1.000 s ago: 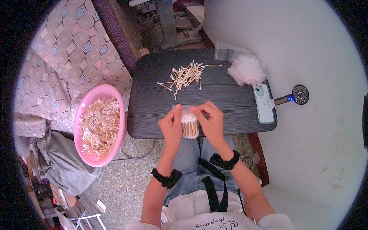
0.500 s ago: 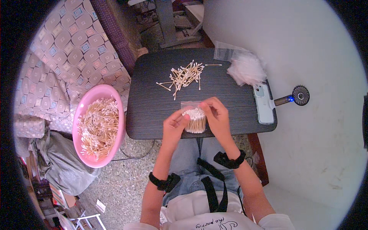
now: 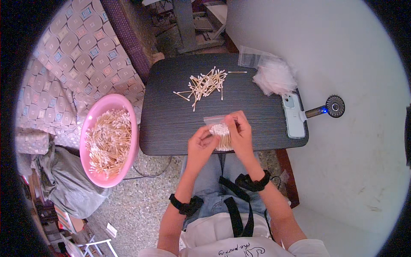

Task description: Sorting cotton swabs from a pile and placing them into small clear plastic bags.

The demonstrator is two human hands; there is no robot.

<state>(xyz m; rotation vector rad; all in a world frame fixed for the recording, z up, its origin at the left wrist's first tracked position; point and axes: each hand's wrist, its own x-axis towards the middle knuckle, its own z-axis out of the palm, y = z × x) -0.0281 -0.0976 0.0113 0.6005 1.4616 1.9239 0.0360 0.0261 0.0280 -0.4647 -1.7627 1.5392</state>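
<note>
My left hand point(image 3: 201, 147), right hand point(image 3: 241, 133), both pinching clear plastic bag point(image 3: 221, 130), white-tipped beige swabs point(image 3: 225, 142) inside, over black table's near edge point(image 3: 171, 153)

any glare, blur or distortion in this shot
Head view: round fisheye frame, black corners; no strong glare, just a blue glow on the small fan; plastic bags look washed out, edges merging; clear bag of swabs slightly soft, fine detail unclear.

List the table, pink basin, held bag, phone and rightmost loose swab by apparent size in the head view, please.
Table
Pink basin
Held bag and phone: too alike to rank, the bag being partly covered
Rightmost loose swab
</note>
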